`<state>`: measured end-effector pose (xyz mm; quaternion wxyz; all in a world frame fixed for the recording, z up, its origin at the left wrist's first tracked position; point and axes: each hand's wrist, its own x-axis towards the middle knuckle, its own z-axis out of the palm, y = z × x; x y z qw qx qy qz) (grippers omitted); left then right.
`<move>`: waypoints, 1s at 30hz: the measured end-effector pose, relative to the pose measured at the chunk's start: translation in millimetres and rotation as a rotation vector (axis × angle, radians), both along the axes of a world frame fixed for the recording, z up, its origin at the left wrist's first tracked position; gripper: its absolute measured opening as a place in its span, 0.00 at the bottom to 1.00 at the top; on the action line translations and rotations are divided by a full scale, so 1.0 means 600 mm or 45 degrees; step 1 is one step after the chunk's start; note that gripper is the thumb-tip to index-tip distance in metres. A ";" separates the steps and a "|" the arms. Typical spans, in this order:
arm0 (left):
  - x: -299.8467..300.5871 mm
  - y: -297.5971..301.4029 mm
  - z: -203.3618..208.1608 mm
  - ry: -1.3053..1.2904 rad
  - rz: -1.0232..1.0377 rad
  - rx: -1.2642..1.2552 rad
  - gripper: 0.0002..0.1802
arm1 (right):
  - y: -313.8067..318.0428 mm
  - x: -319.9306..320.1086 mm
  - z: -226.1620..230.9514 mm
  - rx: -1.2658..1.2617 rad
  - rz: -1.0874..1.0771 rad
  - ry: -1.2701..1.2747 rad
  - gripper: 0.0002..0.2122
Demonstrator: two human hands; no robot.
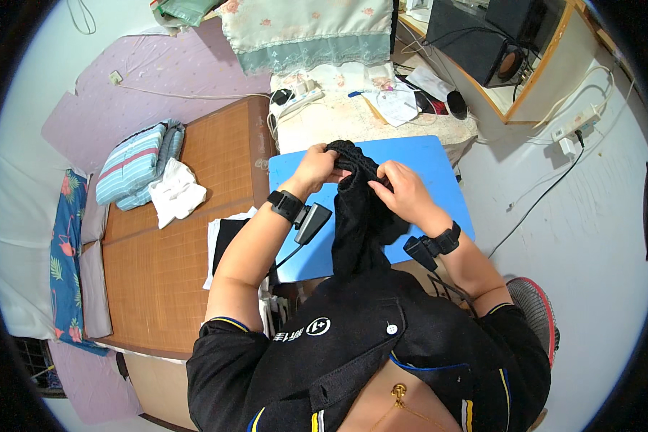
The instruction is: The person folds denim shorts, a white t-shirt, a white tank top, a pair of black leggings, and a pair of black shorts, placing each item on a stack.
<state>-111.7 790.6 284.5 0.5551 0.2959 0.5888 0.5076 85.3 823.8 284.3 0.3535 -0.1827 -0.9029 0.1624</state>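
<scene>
A black garment (358, 223) with a ribbed, gathered edge hangs between my hands over the blue tabletop (428, 162); what kind of garment it is I cannot make out. Its lower part drapes toward my chest. My left hand (317, 170) is closed on the left side of the gathered edge, fingers partly inside the fold. On the opposite side, my right hand (406, 193) pinches the same edge between thumb and fingers. Each wrist wears a black strap with a small boxy device.
To the left, a bed with a woven brown mat (158, 266) bears folded striped bedding (131, 169) and a white cloth (176, 191). Behind the blue table, a cloth-covered surface (317, 122) carries a power strip and papers. A speaker cabinet (500, 54) and cables are at right.
</scene>
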 end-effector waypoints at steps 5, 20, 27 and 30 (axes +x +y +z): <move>0.004 -0.002 -0.024 0.070 0.109 0.033 0.15 | -0.005 -0.001 -0.012 -0.107 0.016 0.078 0.09; 0.002 -0.023 -0.055 0.000 0.240 0.118 0.13 | -0.046 -0.045 -0.043 0.116 -0.194 -0.158 0.22; -0.005 -0.020 -0.032 0.105 0.246 0.184 0.14 | -0.009 -0.055 -0.059 -0.072 -0.258 -0.120 0.15; -0.017 -0.017 -0.005 0.379 0.191 0.360 0.11 | 0.012 -0.050 -0.016 -0.244 -0.261 -0.058 0.15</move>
